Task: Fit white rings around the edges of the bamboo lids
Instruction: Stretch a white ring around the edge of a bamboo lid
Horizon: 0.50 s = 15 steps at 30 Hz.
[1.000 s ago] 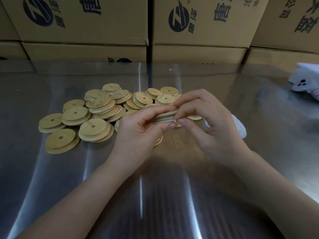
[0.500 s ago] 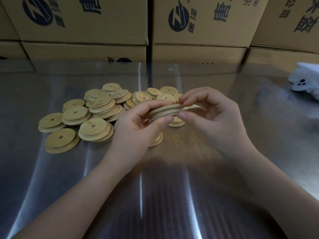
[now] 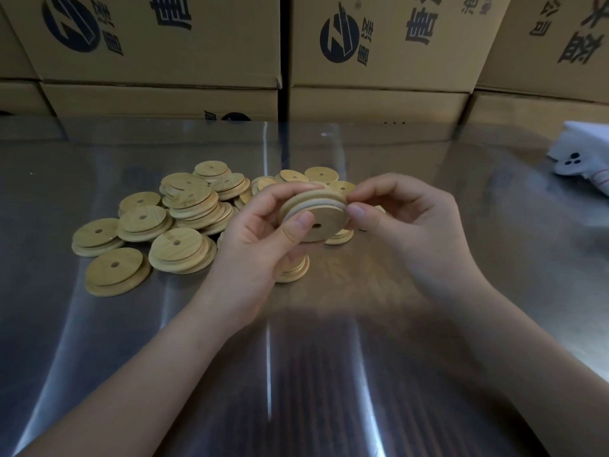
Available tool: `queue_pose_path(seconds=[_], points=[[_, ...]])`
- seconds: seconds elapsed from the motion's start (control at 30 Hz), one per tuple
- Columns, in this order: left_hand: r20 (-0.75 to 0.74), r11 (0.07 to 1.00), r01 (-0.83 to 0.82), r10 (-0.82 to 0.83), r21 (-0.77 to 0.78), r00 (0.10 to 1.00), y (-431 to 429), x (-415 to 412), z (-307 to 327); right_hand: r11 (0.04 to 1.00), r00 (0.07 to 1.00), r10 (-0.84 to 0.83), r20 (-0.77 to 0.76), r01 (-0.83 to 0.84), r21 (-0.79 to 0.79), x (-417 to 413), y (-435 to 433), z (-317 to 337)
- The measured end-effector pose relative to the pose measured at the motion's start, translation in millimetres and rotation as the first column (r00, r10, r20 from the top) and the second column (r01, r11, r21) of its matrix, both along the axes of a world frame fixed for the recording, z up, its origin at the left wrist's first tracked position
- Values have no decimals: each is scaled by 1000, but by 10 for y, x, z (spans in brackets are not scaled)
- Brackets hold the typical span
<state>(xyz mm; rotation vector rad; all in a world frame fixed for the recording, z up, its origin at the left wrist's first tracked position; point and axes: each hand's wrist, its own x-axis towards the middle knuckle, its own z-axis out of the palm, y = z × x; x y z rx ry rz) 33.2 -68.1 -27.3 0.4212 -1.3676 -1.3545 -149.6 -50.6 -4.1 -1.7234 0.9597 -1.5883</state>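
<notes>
1. A loose pile of bamboo lids [image 3: 184,219] lies on the steel table [image 3: 296,374], left of and behind the hands. Each has a small centre hole, several are stacked, and I see no white band on them.
2. The left hand [image 3: 257,249] grips the held bamboo lid [image 3: 321,222] above the table. Its thumb presses the near face and its fingers curl over the top rim.
3. That lid is tilted with its smaller, holed face toward the camera. A white ring [image 3: 306,206] shows as a pale band in the step between the two tiers, along the upper left arc.
4. The right hand [image 3: 408,225] pinches the lid's right edge between thumb and forefinger, right where the band ends. The other fingers are loosely curled.
5. Judged from this, the step in hand is seating the ring on this lid. Much of it looks bedded, but the lower arc is hidden, so I cannot tell if it is home all round.
6. The next move probably calls for turning the lid while the right thumb runs the ring into the groove, then setting it apart from the pile.
7. At the far right edge a white object [image 3: 580,156] rests on the table, too unclear to name.
</notes>
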Motion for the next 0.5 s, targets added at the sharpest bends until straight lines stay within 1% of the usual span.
queue_pose_path(seconds=[0.03,0.1,0.17,0.2,0.23,0.33,0.43,0.5], points=[[-15,1000,15,-15,5,1000,0,1,2,999,999,-8,-31,7,-37,-6,1,4],[-42,999,42,-41,19,998,0,4,7,985,991,-57,-121,36,-167,-12,7,9],[-59,997,67,-65,29,996,-7,18,8,951,967,-120,-223,48,-305,-8,7,-4],[-62,997,77,-76,28,995,-14,27,9,938,957,-145,-249,54,-341,-6,-1,-19],[-60,996,87,-86,20,994,-22,39,9,935,953,-158,-260,59,-351,-8,-8,-33],[-48,994,107,-108,-18,993,-32,54,5,949,950,-144,-278,53,-310,-18,-31,-57],[-43,995,92,-93,-25,995,-37,53,0,953,933,-138,-331,35,-300,-19,-40,-64],[-40,997,73,-73,-8,997,-36,47,-6,954,930,-136,-340,31,-298,-14,-35,-62]])
